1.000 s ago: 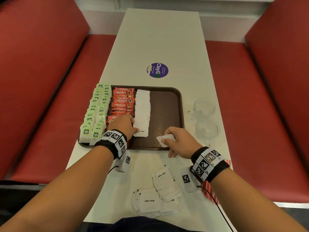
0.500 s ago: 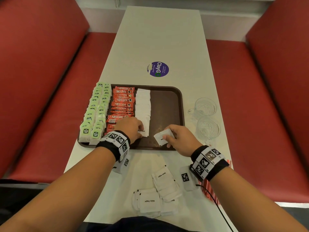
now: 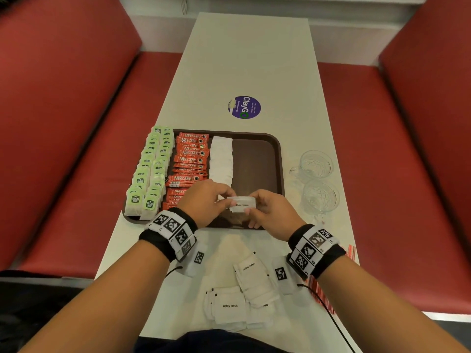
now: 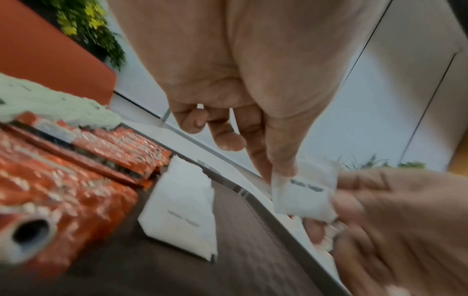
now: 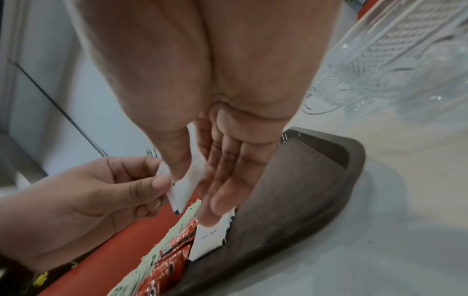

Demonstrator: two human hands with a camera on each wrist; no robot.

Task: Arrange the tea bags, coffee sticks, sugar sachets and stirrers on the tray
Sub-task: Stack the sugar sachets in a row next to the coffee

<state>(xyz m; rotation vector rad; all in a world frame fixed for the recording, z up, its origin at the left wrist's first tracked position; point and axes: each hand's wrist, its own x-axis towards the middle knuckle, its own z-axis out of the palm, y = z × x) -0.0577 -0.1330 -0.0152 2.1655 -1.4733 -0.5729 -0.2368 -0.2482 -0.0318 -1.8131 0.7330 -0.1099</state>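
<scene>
A long white worktop (image 3: 244, 59) carries a brown tray (image 3: 257, 159) near its front half. Beyond the tray lies a round purple sticker (image 3: 244, 107). Two cut-glass cups (image 3: 318, 179) stand just right of the tray. Loose white sugar sachets (image 3: 242, 294) lie at the near edge, with red stirrers (image 3: 350, 252) at the right edge

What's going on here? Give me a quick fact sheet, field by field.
held item: one white sugar sachet, above the tray's near end
left hand: pinches the sachet's left edge
right hand: pinches its right edge
tray: brown; rows from the left are green tea bags, red Nescafe coffee sticks, white sugar sachets; right part bare
loose sugar sachets: piled on the table, near edge
glass cups: two, right of tray
</scene>
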